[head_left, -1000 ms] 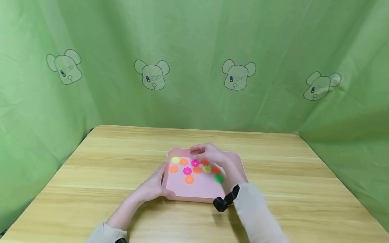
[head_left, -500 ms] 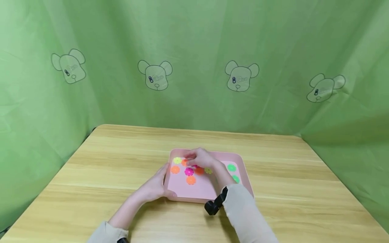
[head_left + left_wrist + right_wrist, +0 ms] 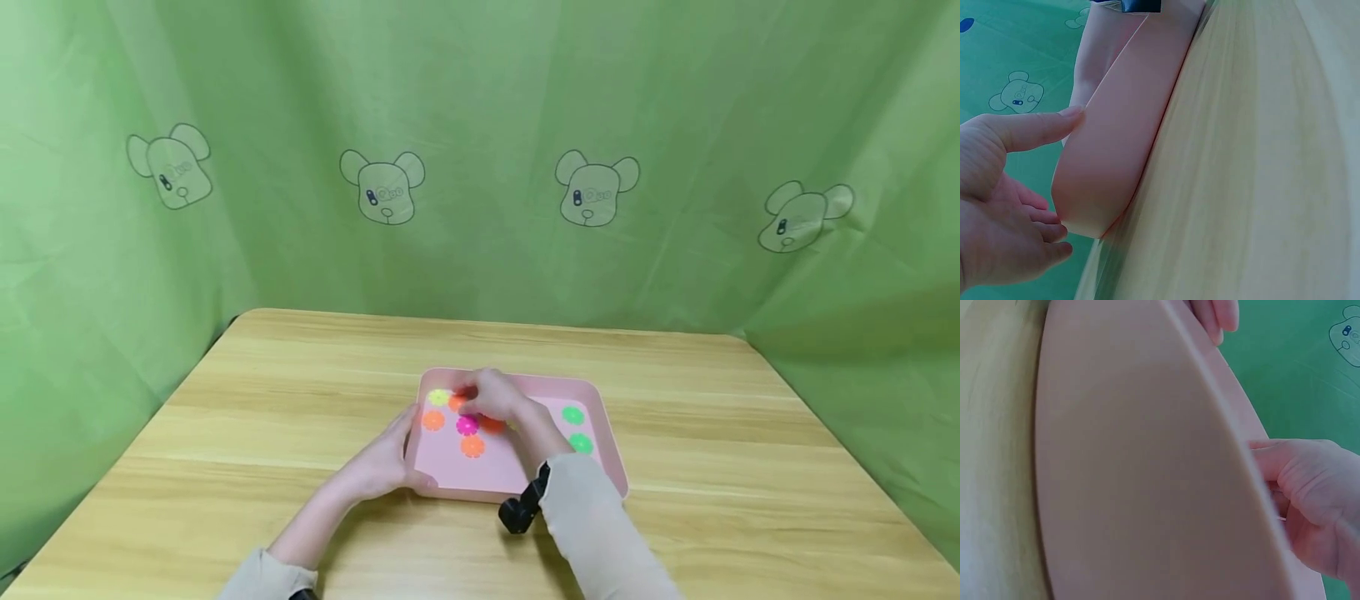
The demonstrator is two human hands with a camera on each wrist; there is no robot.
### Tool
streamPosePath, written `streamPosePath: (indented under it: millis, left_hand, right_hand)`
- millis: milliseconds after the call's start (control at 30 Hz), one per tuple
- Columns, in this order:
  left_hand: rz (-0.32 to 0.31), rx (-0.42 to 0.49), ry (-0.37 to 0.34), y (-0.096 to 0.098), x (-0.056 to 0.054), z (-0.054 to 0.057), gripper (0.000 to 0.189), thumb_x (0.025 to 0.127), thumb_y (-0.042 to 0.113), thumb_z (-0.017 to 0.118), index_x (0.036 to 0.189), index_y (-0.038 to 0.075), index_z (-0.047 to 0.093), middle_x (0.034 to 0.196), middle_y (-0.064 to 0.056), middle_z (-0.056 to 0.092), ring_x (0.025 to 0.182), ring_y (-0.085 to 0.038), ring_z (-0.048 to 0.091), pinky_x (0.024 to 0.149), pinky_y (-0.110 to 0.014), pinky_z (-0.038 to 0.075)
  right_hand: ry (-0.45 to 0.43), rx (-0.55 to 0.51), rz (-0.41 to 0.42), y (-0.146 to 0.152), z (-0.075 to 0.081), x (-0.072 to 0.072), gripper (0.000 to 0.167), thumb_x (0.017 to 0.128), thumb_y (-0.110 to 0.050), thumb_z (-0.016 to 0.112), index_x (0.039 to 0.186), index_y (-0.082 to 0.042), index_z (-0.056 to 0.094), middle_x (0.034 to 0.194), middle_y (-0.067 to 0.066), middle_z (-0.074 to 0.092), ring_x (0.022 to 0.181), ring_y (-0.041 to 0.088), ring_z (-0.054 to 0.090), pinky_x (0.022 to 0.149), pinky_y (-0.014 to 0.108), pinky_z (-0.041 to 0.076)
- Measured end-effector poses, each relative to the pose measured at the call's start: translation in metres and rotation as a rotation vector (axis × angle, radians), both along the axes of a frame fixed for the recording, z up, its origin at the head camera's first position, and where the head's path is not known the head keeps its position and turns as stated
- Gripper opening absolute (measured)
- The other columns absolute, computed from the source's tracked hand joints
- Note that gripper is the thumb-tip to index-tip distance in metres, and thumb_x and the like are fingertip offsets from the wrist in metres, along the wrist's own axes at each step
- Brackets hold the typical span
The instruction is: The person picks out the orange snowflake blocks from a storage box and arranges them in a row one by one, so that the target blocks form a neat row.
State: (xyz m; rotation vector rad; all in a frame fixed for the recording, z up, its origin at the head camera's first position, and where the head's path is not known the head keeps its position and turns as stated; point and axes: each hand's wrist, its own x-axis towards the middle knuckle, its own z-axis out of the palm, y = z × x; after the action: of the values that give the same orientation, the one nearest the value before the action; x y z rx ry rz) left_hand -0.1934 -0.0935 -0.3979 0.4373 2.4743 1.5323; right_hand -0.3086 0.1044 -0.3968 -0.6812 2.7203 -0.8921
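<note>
A shallow pink tray (image 3: 487,479) lies on the table with several notched, flower-like discs in it. My left hand (image 3: 382,458) grips its near left corner; in the left wrist view the thumb (image 3: 1054,128) is on the rim and the fingers lie at the outer wall. Inside the tray, my right hand (image 3: 498,400) is bent down over the discs, fingertips close to an orange disc (image 3: 456,403) and a magenta disc (image 3: 467,426). Whether it pinches a disc I cannot tell. A yellow disc (image 3: 438,397) and another orange disc (image 3: 432,420) lie left of it.
Two green discs, one of them the nearer green disc (image 3: 581,443), lie at the tray's right side. One orange disc (image 3: 472,447) is in front of the rest. Wood-grain table (image 3: 322,367) surrounds the tray, with a green curtain (image 3: 480,275) behind.
My right hand has moved left and lower over the discs, uncovering the tray's right side and two green discs there. The left hand keeps its grip on the tray.
</note>
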Motion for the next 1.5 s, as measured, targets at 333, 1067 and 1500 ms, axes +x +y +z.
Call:
streamPosePath:
  millis: [333, 1067, 1500]
  left_hand:
    - [0.011, -0.014, -0.006, -0.001, 0.001, -0.001, 0.11, 0.063, 0.011, 0.082, 0.146, -0.004, 0.012, 0.151, -0.019, 0.016, 0.137, -0.033, 0.018, 0.109, -0.052, 0.015]
    - [-0.005, 0.001, 0.003, 0.0, 0.0, -0.001, 0.11, 0.063, 0.01, 0.083, 0.146, -0.005, 0.011, 0.151, -0.02, 0.015, 0.136, -0.034, 0.018, 0.109, -0.054, 0.015]
    - [-0.004, -0.024, 0.012, 0.0, 0.0, -0.001, 0.111, 0.064, 0.013, 0.083, 0.146, -0.005, 0.011, 0.151, -0.019, 0.015, 0.136, -0.034, 0.018, 0.109, -0.053, 0.015]
  right_hand:
    - [0.066, 0.028, 0.043, -0.003, -0.006, -0.001, 0.026, 0.079, -0.006, 0.071, 0.105, -0.005, 0.067, 0.1, 0.005, 0.062, 0.094, 0.02, 0.054, 0.092, 0.037, 0.043]
    - [0.112, 0.084, 0.082, -0.006, 0.003, 0.002, 0.019, 0.074, -0.008, 0.076, 0.09, -0.009, 0.065, 0.083, 0.001, 0.055, 0.078, 0.016, 0.048, 0.072, 0.027, 0.042]
    - [-0.079, -0.031, 0.025, -0.002, 0.005, 0.001, 0.025, 0.077, -0.007, 0.074, 0.101, -0.007, 0.066, 0.088, 0.004, 0.057, 0.078, 0.018, 0.05, 0.068, 0.025, 0.046]
